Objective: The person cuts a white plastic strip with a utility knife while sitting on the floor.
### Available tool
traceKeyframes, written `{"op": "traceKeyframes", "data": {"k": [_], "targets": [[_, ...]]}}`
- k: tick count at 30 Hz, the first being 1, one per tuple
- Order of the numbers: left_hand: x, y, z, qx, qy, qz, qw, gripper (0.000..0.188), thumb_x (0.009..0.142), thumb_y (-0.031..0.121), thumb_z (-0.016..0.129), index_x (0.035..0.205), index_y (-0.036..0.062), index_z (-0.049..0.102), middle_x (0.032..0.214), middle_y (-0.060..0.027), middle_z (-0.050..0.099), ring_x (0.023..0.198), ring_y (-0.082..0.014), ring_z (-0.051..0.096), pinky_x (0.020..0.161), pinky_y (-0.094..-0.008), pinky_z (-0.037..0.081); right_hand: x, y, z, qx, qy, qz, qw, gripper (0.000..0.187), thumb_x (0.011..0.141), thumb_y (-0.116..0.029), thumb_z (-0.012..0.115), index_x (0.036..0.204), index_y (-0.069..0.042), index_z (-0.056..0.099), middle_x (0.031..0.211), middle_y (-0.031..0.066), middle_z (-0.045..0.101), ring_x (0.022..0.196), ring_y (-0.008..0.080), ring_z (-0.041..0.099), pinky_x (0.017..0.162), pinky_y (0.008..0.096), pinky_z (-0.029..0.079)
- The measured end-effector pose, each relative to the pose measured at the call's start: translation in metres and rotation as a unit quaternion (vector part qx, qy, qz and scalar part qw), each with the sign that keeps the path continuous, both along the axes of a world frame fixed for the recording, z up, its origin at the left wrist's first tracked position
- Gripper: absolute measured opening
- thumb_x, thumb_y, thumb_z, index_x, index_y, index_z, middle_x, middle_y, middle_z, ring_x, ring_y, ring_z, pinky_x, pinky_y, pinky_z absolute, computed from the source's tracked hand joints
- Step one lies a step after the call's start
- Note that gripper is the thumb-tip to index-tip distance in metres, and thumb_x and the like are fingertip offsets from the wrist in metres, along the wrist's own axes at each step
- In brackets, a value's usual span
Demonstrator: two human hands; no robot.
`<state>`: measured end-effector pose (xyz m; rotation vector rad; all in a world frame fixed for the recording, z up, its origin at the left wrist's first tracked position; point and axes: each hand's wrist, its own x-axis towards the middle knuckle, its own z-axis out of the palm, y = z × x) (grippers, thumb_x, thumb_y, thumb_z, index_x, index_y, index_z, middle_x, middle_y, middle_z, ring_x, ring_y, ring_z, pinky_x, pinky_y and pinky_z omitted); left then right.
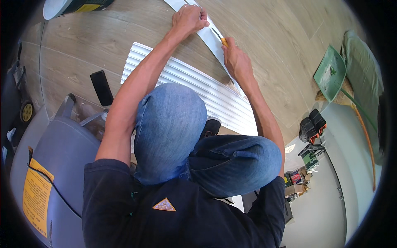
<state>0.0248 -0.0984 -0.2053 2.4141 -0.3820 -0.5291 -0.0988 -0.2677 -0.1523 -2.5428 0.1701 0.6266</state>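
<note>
A long, flat white strip (215,46) lies slantwise on the wooden floor, its far end cut off by the top edge of the view. My left hand (189,20) is closed over its far part, fingers curled at the edge and partly hidden. Lower along the strip, my right hand (238,62) grips a tool with a yellow handle (224,42). The tool's narrow dark shaft points along the strip toward my left hand; its exact kind is unclear. Under my forearms lies a ribbed white panel (194,84), partly covered by my knee.
A black phone (101,88) rests on the floor at left, near a large blue-grey plastic container (62,153) with a yellow label. A bucket (78,6) stands at the far left. On the right are a green dustpan (331,74), dark shoes (312,126) and small boxes (295,177).
</note>
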Motion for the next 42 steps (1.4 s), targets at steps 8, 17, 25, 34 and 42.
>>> {"op": "traceKeyframes", "data": {"k": [8,17,25,34,42], "targets": [[0.0,0.0,-0.002,0.001,-0.011,0.004,1.0,0.018,0.069,0.029,0.074,0.074,0.0131,0.066,0.078,-0.006,0.067,0.087,-0.0278,0.061,0.072,-0.0421,0.05,0.003,0.002,0.001,-0.007,0.004,0.02,1.0,0.022,0.097,-0.026,0.043,0.11,-0.007,0.041,0.084,0.0238,0.064,0.078,0.0444,0.061,0.067,0.0531,0.045],[0.002,-0.004,0.01,-0.014,-0.005,0.031,0.999,0.014,0.065,0.018,0.07,0.069,0.0045,0.067,0.077,-0.017,0.065,0.081,-0.0341,0.063,0.072,-0.044,0.051,0.004,0.003,0.002,-0.023,0.016,0.035,0.999,0.022,0.097,-0.024,0.043,0.11,-0.007,0.041,0.085,0.0234,0.064,0.078,0.0431,0.062,0.067,0.0532,0.046],[0.001,-0.003,0.009,-0.018,-0.029,0.032,0.999,0.014,0.065,0.018,0.07,0.068,0.0048,0.066,0.076,-0.0166,0.065,0.081,-0.0334,0.064,0.071,-0.0432,0.051,0.005,0.005,0.005,-0.031,0.016,0.041,0.999,0.023,0.097,-0.025,0.043,0.111,-0.006,0.041,0.084,0.0238,0.064,0.077,0.0434,0.062,0.066,0.053,0.046],[0.0,-0.002,0.001,-0.026,-0.054,0.026,0.998,0.014,0.065,0.019,0.07,0.069,0.0064,0.066,0.077,-0.0154,0.065,0.082,-0.0328,0.063,0.072,-0.0438,0.051,0.006,0.005,0.004,-0.037,0.019,0.029,0.999,0.025,0.097,-0.026,0.043,0.113,-0.007,0.042,0.085,0.0241,0.065,0.078,0.0433,0.062,0.066,0.0534,0.046],[0.002,-0.004,0.001,-0.011,-0.036,0.031,0.999,0.013,0.065,0.02,0.07,0.069,0.0073,0.067,0.077,-0.0154,0.066,0.081,-0.0327,0.064,0.071,-0.0436,0.051,0.005,0.006,0.001,-0.042,0.008,0.032,0.999,0.023,0.097,-0.025,0.043,0.112,-0.008,0.042,0.085,0.0235,0.065,0.078,0.0429,0.062,0.066,0.0533,0.046]]}}
